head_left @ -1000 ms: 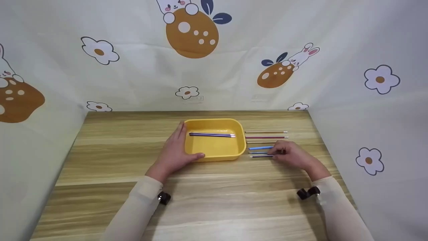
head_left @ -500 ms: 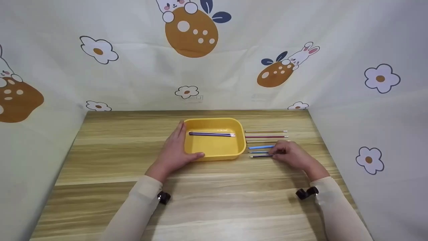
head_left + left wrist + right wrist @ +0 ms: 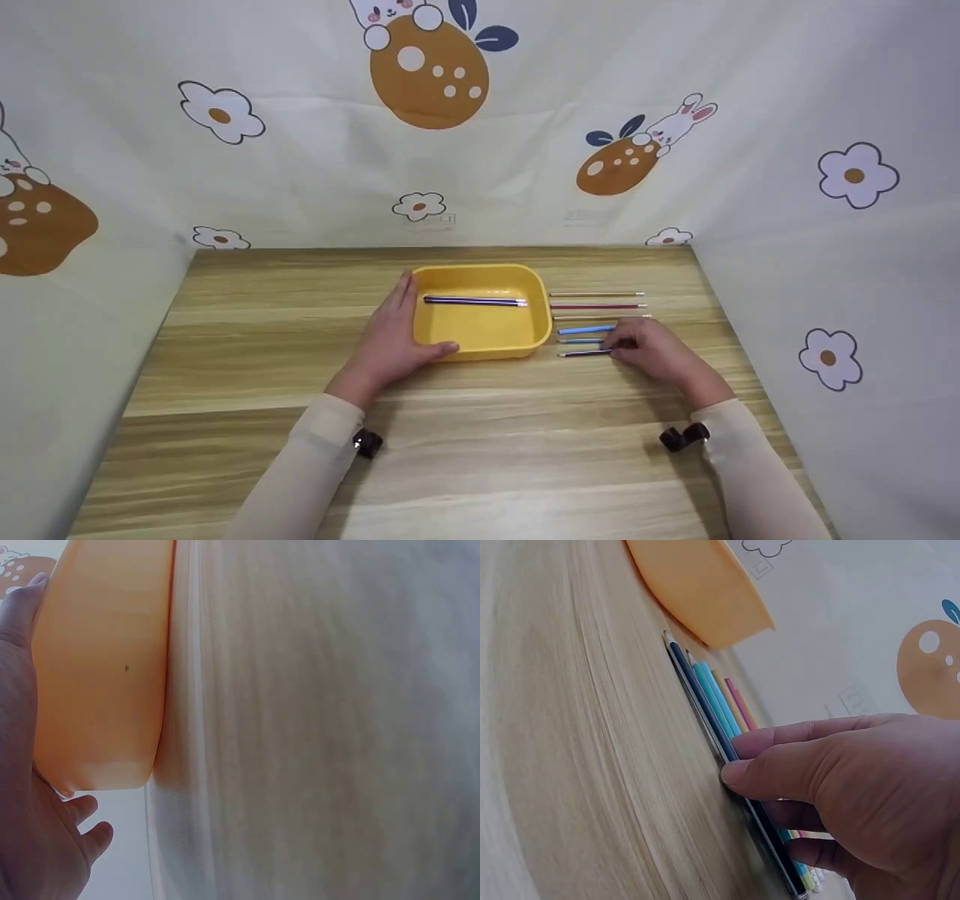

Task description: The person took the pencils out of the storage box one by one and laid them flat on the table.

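Observation:
A yellow plastic bin (image 3: 484,352) stands on the wooden table, with a couple of dark striped pencils (image 3: 474,301) lying inside. My left hand (image 3: 390,345) holds it at the left end, thumb over the front rim and fingers along the side; in the left wrist view the thumb lies on the bin's wall (image 3: 105,675). To the right of the bin, my right hand (image 3: 649,349) pinches a dark pencil (image 3: 705,709) between thumb and fingers. Its sharpened tip points toward the bin, and the fingers cover its middle.
Beyond the held pencil lie light blue pencils (image 3: 585,330), a red pencil (image 3: 598,306) and a tan pencil (image 3: 596,294), roughly parallel. A patterned curtain (image 3: 300,172) rises behind the table and along both sides.
The dark pencil has shifted slightly toward the front of the table, away from the blue ones, with my right hand on it. My left hand and the bin have stayed put.

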Demonstrator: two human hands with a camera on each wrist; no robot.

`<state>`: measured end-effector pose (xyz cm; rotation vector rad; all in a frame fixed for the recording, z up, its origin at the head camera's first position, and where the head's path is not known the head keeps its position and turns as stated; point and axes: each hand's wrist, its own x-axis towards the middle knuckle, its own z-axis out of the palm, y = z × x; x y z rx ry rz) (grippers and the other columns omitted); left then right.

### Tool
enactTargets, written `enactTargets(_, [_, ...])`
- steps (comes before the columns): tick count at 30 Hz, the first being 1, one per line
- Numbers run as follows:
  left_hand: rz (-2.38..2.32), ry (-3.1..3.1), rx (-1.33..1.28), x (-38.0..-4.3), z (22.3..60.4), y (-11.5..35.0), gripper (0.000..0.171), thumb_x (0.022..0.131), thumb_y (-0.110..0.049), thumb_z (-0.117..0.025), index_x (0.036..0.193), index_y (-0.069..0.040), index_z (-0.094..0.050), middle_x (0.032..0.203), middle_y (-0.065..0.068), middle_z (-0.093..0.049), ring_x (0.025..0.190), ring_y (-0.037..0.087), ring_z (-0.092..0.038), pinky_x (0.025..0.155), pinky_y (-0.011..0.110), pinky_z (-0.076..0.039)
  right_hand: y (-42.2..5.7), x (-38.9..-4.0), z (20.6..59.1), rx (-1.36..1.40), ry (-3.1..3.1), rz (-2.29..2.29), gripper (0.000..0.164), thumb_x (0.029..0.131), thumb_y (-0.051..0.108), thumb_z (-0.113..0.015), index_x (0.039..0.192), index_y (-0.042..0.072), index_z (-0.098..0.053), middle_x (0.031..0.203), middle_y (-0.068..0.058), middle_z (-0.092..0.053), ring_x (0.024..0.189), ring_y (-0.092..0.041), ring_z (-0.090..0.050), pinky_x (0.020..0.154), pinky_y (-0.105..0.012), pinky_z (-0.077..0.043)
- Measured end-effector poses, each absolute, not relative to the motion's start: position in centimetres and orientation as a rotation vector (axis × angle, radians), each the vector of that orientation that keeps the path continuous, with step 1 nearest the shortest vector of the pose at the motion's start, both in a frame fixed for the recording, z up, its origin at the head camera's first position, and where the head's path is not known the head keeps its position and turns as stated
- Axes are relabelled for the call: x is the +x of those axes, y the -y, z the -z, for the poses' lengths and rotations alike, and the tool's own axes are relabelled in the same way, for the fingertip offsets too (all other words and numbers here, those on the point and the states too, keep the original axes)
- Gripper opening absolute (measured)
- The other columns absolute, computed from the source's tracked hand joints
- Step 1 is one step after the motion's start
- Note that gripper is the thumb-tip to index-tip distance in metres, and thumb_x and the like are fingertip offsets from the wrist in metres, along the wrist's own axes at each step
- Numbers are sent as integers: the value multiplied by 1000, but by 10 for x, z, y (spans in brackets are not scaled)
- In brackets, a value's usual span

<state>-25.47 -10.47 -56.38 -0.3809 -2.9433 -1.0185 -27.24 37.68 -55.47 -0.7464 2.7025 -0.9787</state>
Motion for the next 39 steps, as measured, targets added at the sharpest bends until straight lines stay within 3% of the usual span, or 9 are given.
enactTargets(12, [1043, 2936, -394, -254, 562, 105, 140, 83, -74, -86, 177, -3, -10, 186, 13, -3, 169, 40, -16, 135, 59, -20, -375, -272, 554, -769, -2731, 914, 18, 96, -7, -78, 105, 7, -86, 104, -2, -80, 104, -26, -72, 92, -37, -60])
enactTargets(27, [1036, 2930, -400, -253, 563, 106, 141, 83, -76, -84, 177, -4, -8, 186, 11, -3, 168, 39, -17, 135, 58, -21, -375, -272, 556, -693, -2700, 1054, 14, 96, 0, -83, 106, 8, -86, 101, -2, -76, 95, -17, -69, 82, -24, -58])
enactTargets(32, [1020, 2936, -396, -254, 564, 105, 141, 83, -75, -85, 177, -3, -8, 186, 13, -4, 169, 38, -16, 135, 57, -21, -364, -273, 553, -607, -2710, 1116, 10, 97, 6, -85, 106, 11, -86, 99, 1, -76, 90, -14, -67, 78, -24, -56])
enactTargets(39, [1012, 2928, -391, -255, 566, 105, 140, 83, -75, -86, 177, -3, -11, 186, 12, -5, 169, 37, -16, 135, 57, -22, -331, -280, 543, -566, -2760, 1289, 11, 98, 4, -84, 108, 5, -84, 105, -3, -74, 99, -20, -66, 86, -30, -53])
